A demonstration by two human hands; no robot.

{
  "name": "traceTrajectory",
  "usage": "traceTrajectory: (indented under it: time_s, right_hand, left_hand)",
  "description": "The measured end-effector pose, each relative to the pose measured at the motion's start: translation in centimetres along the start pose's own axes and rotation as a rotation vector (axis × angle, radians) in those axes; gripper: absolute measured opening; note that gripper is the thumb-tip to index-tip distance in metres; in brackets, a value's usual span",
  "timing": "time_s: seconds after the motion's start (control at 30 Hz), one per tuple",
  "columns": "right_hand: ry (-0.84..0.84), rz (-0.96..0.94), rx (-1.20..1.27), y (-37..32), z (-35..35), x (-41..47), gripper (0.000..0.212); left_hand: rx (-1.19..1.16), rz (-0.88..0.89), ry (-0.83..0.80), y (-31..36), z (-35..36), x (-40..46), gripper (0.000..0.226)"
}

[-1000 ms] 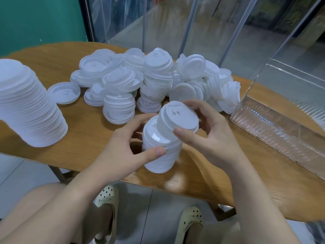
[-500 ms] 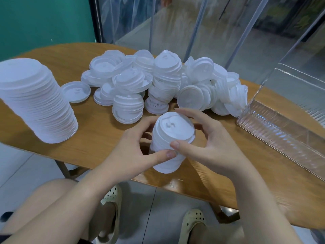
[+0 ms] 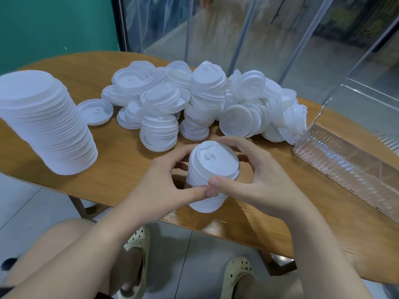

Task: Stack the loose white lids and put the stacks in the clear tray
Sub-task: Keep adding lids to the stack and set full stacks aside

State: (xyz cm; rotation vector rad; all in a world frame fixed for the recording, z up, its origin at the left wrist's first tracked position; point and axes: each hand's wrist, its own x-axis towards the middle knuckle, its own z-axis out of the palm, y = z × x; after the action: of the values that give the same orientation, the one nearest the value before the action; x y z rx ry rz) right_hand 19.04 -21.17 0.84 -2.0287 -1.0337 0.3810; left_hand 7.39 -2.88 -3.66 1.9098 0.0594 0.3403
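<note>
Head view: both grips, left hand (image 3: 159, 186) and right hand (image 3: 257, 180), clasp the short upright stack of white plastic lids (image 3: 212, 178); the clear ribbed plastic tray (image 3: 345, 167) lies rightward, nearer the right hand.

A single head-mounted, wide-angle view looks forward and steeply down from above the near edge of the oval wooden table (image 3: 90, 175). The view is close: forearms enter from the bottom corners and the beige perforated clogs (image 3: 138, 253) appear at bottom centre. Straight lines bow toward the frame edges.
</note>
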Motion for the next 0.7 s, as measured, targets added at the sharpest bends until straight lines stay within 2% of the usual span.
traceTrajectory:
  time_s: [0.1, 0.23, 0.3, 0.37, 0.43, 0.5, 0.6, 0.7]
  right_hand:
    - [-0.020, -0.005, 0.007, 0.1, 0.1, 0.0, 0.072]
    - [-0.031, -0.015, 0.074, 0.7, -0.2, 0.3, 0.083]
    - [0.096, -0.024, 0.190, 1.8, -0.5, 1.1, 0.075]
    - [0.304, 0.006, 0.266, 3.4, -0.8, 2.5, 0.060]
    - [0.473, 0.032, 0.118, 5.6, -1.1, 4.1, 0.046]
    - [0.544, 0.029, -0.125, 7.8, -1.3, 5.7, 0.043]
    - [0.581, -0.032, -0.377, 9.8, -1.1, 7.6, 0.054]
    - [0.602, -0.048, -0.454, 9.8, -0.5, 9.1, 0.066]
  left_hand:
    - [0.001, -0.012, -0.005, 0.1, 0.0, 0.1, 0.073]
    - [0.002, -0.017, -0.006, 0.0, -0.1, 0.0, 0.073]
    - [0.004, -0.021, -0.006, -0.1, -0.2, 0.0, 0.075]
    - [0.011, -0.025, -0.008, -0.2, -0.2, 0.0, 0.076]
    - [0.013, -0.028, -0.014, -0.2, -0.2, 0.1, 0.077]
    - [0.013, -0.026, -0.017, -0.2, -0.2, 0.1, 0.077]
    - [0.005, -0.020, -0.020, -0.3, -0.2, 0.1, 0.075]
    - [-0.004, -0.008, -0.021, -0.3, -0.3, 0.1, 0.073]
